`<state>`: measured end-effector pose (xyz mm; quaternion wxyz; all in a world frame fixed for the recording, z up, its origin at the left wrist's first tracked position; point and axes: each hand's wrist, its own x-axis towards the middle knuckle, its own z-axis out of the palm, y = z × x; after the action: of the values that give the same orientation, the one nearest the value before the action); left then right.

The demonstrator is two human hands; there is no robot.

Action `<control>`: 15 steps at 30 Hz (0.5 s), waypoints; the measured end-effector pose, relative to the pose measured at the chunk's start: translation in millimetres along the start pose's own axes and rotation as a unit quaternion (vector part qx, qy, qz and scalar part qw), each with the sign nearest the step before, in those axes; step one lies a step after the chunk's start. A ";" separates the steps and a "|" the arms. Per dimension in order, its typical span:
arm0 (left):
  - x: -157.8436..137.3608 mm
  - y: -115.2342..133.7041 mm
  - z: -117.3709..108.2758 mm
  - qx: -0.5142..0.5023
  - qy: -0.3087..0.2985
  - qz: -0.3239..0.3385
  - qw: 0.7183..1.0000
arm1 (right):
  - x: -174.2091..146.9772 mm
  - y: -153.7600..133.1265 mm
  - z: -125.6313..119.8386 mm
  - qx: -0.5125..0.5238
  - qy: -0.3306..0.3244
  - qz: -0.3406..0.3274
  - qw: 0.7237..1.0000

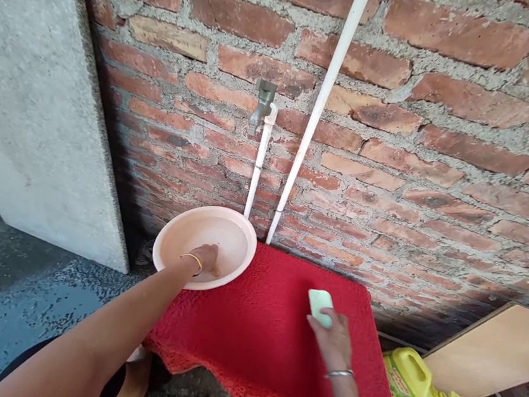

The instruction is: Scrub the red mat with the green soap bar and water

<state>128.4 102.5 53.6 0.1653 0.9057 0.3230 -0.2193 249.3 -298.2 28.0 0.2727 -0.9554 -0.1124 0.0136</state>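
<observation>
My right hand (333,341) grips a pale green bar of soap (320,307) by its near end, over the right part of a red cloth-covered table (248,343). At the table's back left corner stands a pale pink basin (156,256) with water in it. My left hand (206,257) reaches down into this basin, with a thin yellow bangle at the wrist. Its fingers point downward and are partly hidden in the water, so their closing is unclear. A silvery bangle circles my right wrist.
A grey tap (262,106) on a white pipe (259,160) is fixed to the brick wall (441,155) behind the basin. A grey slab (52,91) leans at left. A yellow jug (411,378) and a tan board (498,352) are at right. The floor (40,319) looks wet.
</observation>
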 end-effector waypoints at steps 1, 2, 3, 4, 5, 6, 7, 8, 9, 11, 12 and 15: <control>1.0 -0.5 0.4 0.001 0.003 -0.001 1.000 | -6.2 -26.8 17.2 0.012 -0.027 -0.039 0.999; 2.0 -1.1 0.9 0.001 0.006 -0.001 1.000 | -13.0 -51.9 33.1 0.018 -0.048 -0.073 0.996; 3.1 -1.8 1.4 0.002 0.009 0.000 1.000 | -19.8 -74.3 47.1 0.018 -0.067 -0.106 0.992; 4.0 -2.5 1.9 0.003 0.011 0.001 1.000 | -26.1 -93.5 58.7 0.017 -0.082 -0.136 0.987; 4.8 -3.3 2.4 0.003 0.014 0.003 1.000 | -31.3 -108.7 67.8 0.015 -0.096 -0.162 0.982; 5.5 -4.1 2.8 0.004 0.016 0.005 1.000 | -34.7 -119.6 74.1 0.015 -0.109 -0.183 0.977; 6.0 -4.9 3.2 0.005 0.017 0.007 1.000 | -36.0 -125.7 77.7 0.017 -0.121 -0.198 0.973; 6.3 -5.6 3.4 0.005 0.018 0.009 1.000 | -34.8 -127.0 78.5 0.020 -0.130 -0.203 0.970; 6.6 -6.1 3.6 0.005 0.019 0.010 1.000 | -31.3 -123.6 76.7 0.024 -0.135 -0.200 0.970; 6.8 -6.7 3.7 0.004 0.019 0.012 1.000 | -18.4 -103.3 65.2 0.026 -0.129 -0.170 0.977; 6.8 -6.7 3.8 0.003 0.017 0.013 1.000 | -9.9 -87.3 55.9 0.026 -0.119 -0.148 0.981; 6.2 -6.1 3.3 -0.001 0.010 0.021 1.000 | 17.1 -23.0 16.7 0.013 -0.073 -0.077 0.994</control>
<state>127.7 108.7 46.7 0.1679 0.9141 0.3061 -0.2063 259.7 -266.8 26.4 0.2760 -0.9369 -0.2050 0.0639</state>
